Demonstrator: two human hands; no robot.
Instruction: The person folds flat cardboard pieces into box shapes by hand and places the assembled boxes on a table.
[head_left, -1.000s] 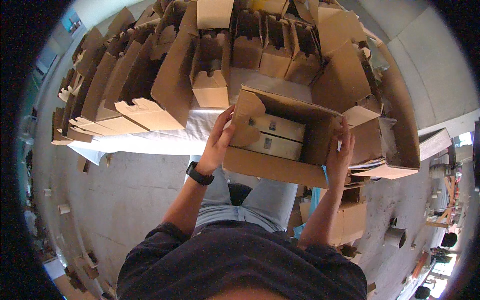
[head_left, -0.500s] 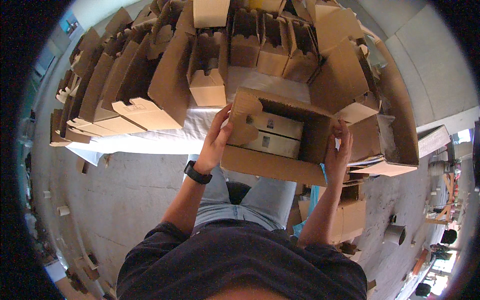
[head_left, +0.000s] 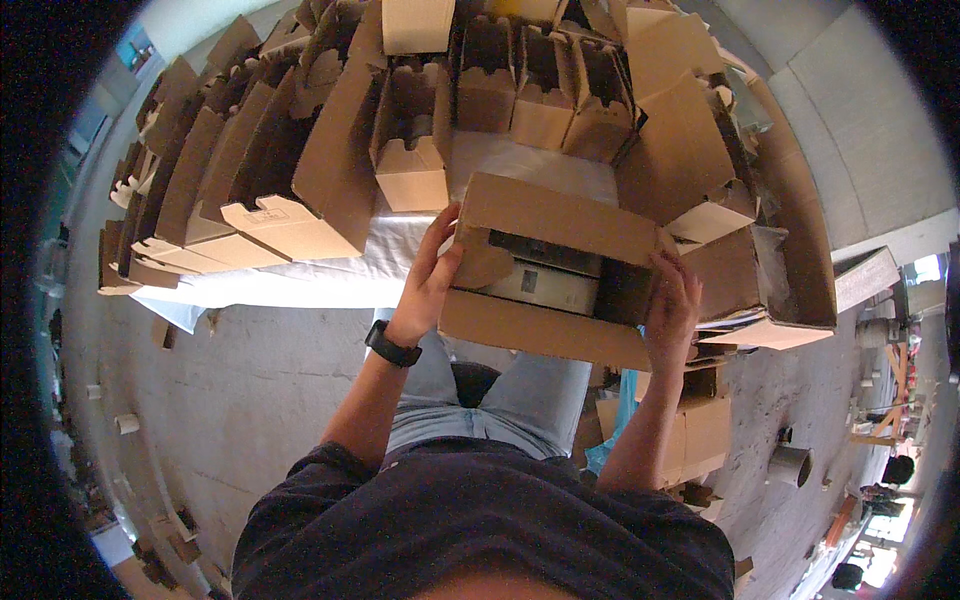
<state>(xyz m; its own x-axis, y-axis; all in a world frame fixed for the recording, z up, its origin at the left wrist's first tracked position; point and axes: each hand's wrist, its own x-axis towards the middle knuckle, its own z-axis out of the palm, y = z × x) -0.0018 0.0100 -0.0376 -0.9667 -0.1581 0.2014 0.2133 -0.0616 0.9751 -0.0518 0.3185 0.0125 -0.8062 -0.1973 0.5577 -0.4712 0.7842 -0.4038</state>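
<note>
Between my hands, above my lap, is a cardboard box with its top flaps partly folded inward over the opening. Two pale small boxes with dark printed marks lie inside it, partly covered by the flaps. My left hand grips the left end, thumb on the near face and fingers round the edge. At the right end my right hand is closed on the box, fingers over its upper edge. A dark watch is on my left wrist.
A row of open cardboard boxes stands on the white-covered table at left. More narrow boxes stand behind. A large carton with plastic wrap is at right. Cartons and a grey bucket are on the floor.
The far flap of the held box has come inward over the opening, hiding more of the small boxes. My right hand has shifted slightly at the right end.
</note>
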